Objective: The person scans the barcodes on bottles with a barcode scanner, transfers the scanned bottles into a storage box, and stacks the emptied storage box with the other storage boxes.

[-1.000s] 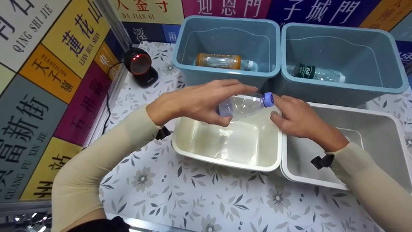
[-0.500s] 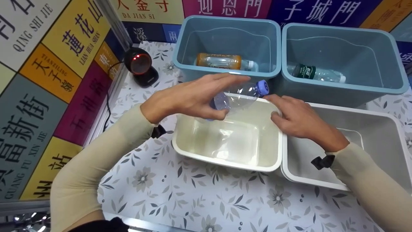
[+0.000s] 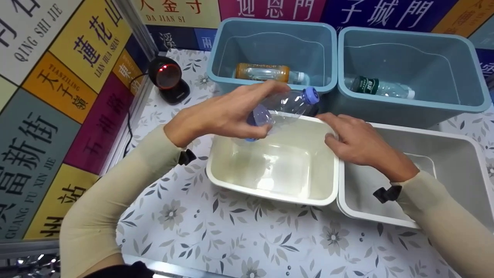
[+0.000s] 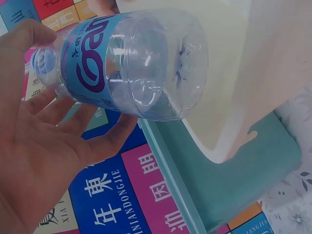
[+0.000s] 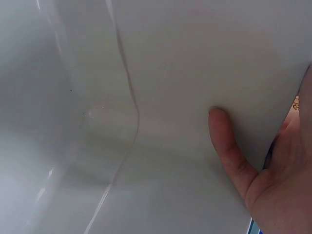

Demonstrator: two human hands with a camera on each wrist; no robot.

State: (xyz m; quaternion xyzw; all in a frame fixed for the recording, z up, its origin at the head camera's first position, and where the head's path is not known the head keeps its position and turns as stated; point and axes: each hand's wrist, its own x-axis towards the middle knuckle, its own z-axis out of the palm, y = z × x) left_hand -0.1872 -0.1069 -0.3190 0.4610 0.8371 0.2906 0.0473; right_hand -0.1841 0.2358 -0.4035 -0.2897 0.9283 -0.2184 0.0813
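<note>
My left hand grips a clear plastic water bottle above the back of the cream bin. The bottle's blue cap points up and right; its base is mostly hidden behind the hand in the head view. A blue label with purple lettering wraps the bottle in the left wrist view. At the cream bin's back right corner, my right hand holds the rim. Its thumb presses against the white inner wall in the right wrist view, while the other fingers lie outside.
Behind stand two blue bins; the left one contains an orange-labelled bottle, the right one a green-labelled bottle. A grey-white bin adjoins the cream one. A black scanner stands at the back left.
The left hand has carried the bottle left and toward the back bins, tilting its cap upward. The right hand has stayed at the rim.
</note>
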